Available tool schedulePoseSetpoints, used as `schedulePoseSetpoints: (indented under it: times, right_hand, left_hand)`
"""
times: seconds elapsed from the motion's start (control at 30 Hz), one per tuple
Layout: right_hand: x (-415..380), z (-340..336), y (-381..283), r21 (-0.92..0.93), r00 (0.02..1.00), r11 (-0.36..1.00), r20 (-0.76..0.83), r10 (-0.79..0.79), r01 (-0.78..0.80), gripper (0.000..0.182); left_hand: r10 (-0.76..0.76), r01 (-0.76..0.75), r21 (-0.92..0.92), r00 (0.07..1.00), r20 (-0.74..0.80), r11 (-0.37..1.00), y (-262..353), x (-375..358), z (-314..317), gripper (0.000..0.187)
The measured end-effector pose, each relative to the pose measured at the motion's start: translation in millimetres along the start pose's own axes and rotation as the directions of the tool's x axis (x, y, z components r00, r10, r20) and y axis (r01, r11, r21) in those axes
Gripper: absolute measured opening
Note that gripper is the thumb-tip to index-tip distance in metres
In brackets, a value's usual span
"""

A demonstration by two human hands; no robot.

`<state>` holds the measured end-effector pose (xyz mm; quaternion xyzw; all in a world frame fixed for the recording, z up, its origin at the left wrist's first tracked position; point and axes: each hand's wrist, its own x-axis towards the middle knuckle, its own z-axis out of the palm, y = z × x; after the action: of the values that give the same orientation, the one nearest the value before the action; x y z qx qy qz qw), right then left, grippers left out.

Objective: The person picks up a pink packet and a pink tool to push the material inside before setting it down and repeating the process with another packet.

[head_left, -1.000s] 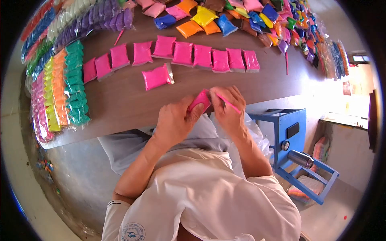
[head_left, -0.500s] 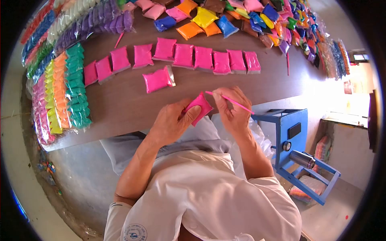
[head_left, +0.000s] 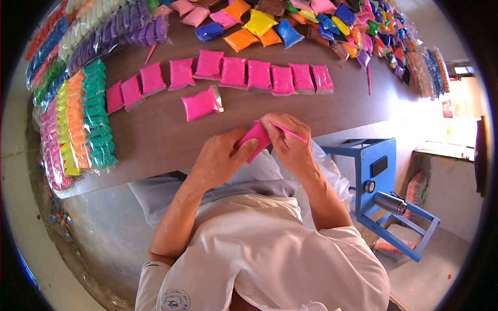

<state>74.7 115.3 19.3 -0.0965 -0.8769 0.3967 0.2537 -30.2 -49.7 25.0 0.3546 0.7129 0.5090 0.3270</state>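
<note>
My left hand [head_left: 222,155] grips a pink packet [head_left: 253,143] near the table's front edge, its thumb across the packet. My right hand [head_left: 289,141] is closed round a thin pink stick [head_left: 290,132], and its fingertips touch the packet's upper right corner. Beyond my hands a single pink packet [head_left: 200,105] with a clear end lies on the brown table [head_left: 150,150]. Farther back several more pink packets [head_left: 233,71] lie side by side in a curved row.
Bagged packets in strips [head_left: 97,114] cover the table's left side. A heap of mixed coloured packets [head_left: 332,23] lies at the back right. Right of my body stands a blue stool [head_left: 381,153] with a black phone-like object [head_left: 379,166] and a metal flask [head_left: 390,203].
My right hand has moved left against the packet's upper corner, bringing the pink stick along. My left hand holds the packet almost in the same place.
</note>
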Motion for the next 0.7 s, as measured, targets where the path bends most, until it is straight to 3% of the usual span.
schedulePoseSetpoints:
  times: [0.07, 0.17, 0.3, 0.37, 0.47, 0.53, 0.67, 0.7]
  right_hand:
    - [-1.5, -0.3, 1.7, -0.086, 0.999, 0.996, 0.022, 0.031, -0.029, 0.009]
    - [-2.3, -6.5, -9.9, 0.066, 0.992, 0.993, -0.073, 0.098, -0.093, 0.007]
    - [-4.2, -4.3, -9.4, 0.103, 1.000, 0.995, -0.011, 0.000, 0.001, 0.007]
    - [-4.9, -0.3, -8.4, 0.083, 0.999, 0.996, 0.026, -0.025, 0.023, 0.007]
    - [-6.3, 4.7, -10.2, 0.044, 0.996, 0.996, -0.008, 0.084, -0.083, 0.007]
    - [-6.2, 8.4, -6.9, 0.208, 0.975, 0.966, -0.129, 0.182, -0.153, 0.007]
    - [-6.2, -6.9, -21.8, 0.147, 0.979, 0.979, -0.123, 0.161, -0.142, 0.009]
    - [-6.2, -7.7, -25.0, 0.108, 0.992, 0.991, -0.095, 0.084, -0.074, 0.009]
  left_hand:
    - [-0.066, 0.059, 0.094, 0.995, 0.069, 0.994, 1.6, -1.0, -4.3, 0.032]
    - [-0.054, 0.051, 0.054, 0.997, 0.047, 0.997, 3.6, -3.2, -4.6, 0.031]
    - [0.043, -0.042, 0.088, 0.999, -0.005, 0.995, 0.7, -1.9, -1.0, 0.030]
    - [-0.074, 0.072, 0.047, 0.996, 0.052, 0.996, 2.7, -2.2, -3.0, 0.030]
    - [-0.060, 0.058, 0.101, 0.998, 0.016, 0.993, 7.9, -2.4, -3.2, 0.030]
    - [-0.034, 0.033, 0.082, 0.999, 0.006, 0.996, 3.8, -3.2, -2.9, 0.029]
    - [-0.009, 0.009, 0.011, 0.999, -0.053, 1.000, 1.0, -4.9, 2.1, 0.026]
    - [-0.009, 0.009, 0.010, 0.999, -0.053, 1.000, 0.1, -5.4, 3.1, 0.026]
